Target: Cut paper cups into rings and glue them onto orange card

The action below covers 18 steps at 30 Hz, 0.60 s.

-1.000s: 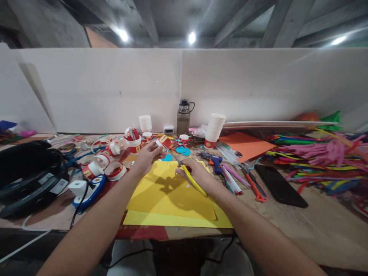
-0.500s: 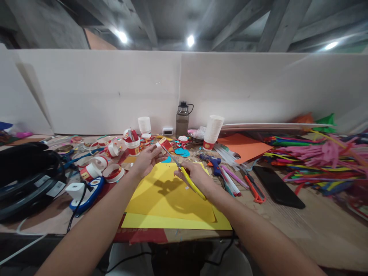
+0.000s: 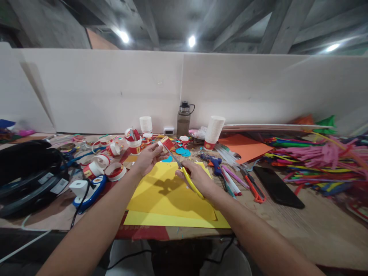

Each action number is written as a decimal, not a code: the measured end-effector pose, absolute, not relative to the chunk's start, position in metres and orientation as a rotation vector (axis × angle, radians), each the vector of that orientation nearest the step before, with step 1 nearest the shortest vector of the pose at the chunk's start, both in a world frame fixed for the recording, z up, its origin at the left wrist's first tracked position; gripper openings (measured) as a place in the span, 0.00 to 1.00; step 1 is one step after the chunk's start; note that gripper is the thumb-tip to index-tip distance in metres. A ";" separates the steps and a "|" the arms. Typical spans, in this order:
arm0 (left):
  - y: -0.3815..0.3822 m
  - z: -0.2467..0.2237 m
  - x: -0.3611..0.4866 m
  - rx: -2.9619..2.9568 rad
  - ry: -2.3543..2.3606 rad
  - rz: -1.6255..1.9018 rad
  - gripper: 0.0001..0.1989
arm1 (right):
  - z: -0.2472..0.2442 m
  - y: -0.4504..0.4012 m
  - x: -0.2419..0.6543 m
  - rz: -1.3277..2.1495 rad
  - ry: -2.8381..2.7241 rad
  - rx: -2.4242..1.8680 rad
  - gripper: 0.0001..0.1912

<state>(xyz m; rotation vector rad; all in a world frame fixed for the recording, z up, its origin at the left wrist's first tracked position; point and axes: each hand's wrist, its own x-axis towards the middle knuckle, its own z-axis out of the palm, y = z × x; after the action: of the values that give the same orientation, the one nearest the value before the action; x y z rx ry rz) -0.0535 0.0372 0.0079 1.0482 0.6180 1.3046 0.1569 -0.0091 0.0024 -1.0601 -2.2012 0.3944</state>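
A brown tabletop [image 3: 322,234] bears yellow paper sheets [image 3: 148,197]. By their far edge, the left hand [image 3: 148,158] grips a red-and-white paper piece [image 3: 168,143], the right hand [image 3: 197,175] yellow-handled metal scissors [image 3: 194,188].

Scissors [image 3: 188,179] have metal blades, smooth yellow plastic handles. Matt yellow paper [image 3: 169,205] along the front edge of a cardboardy worktop [image 3: 319,234], fuzzy-looking pipe cleaners [image 3: 316,151] near its right edge.

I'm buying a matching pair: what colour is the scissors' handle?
Yellow handle, in the head view.
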 end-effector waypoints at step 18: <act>0.034 0.013 -0.054 1.134 0.698 1.278 0.16 | 0.006 -0.008 0.154 0.441 -2.216 -1.080 0.13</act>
<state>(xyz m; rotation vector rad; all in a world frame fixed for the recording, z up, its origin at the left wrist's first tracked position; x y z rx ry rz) -0.0537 0.0340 0.0126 1.1338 0.6980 1.2776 0.1537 -0.0078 0.0065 -1.0802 -2.2164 0.4410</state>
